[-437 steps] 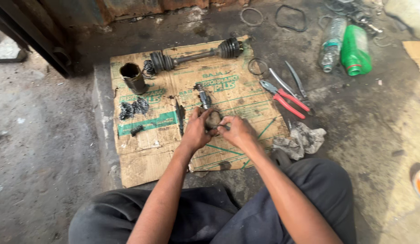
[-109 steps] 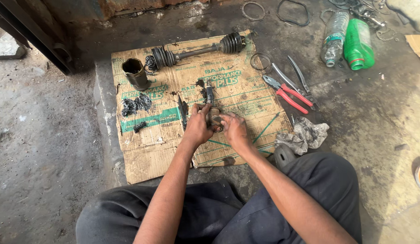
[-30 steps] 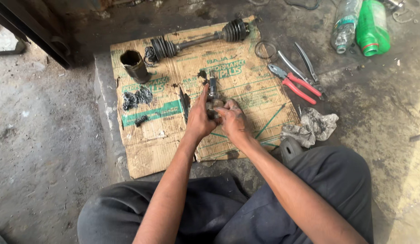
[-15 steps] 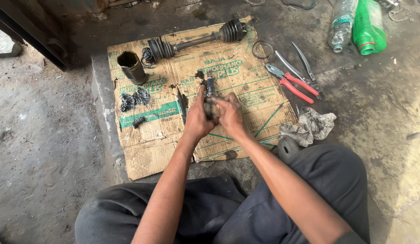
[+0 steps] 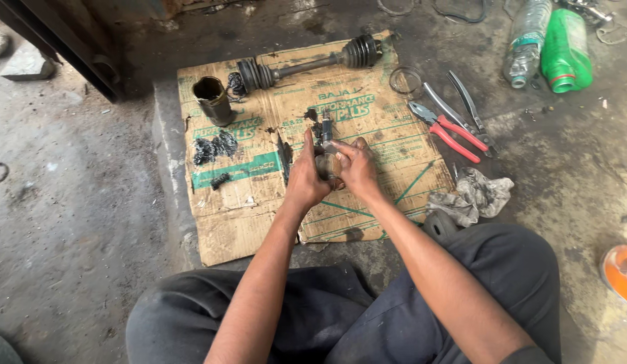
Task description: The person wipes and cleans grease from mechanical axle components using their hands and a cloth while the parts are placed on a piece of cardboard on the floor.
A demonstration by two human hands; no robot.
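Both my hands are closed around a small greasy metal joint part, held just above a flattened cardboard sheet. My left hand grips it from the left, thumb up. My right hand grips it from the right, fingers over its top. The part is mostly hidden between my palms. A drive axle shaft with two ribbed rubber boots lies along the cardboard's far edge. A dark metal cup stands at the far left corner.
Dark grease blobs sit on the cardboard's left. Red-handled pliers, cutters and a wire ring lie to the right, a grey rag nearer me. A clear bottle and green bottle lie far right.
My hands stay together on the part, shifting a little over the cardboard and turning it. The view has drifted slightly; nothing else on the cardboard moved.
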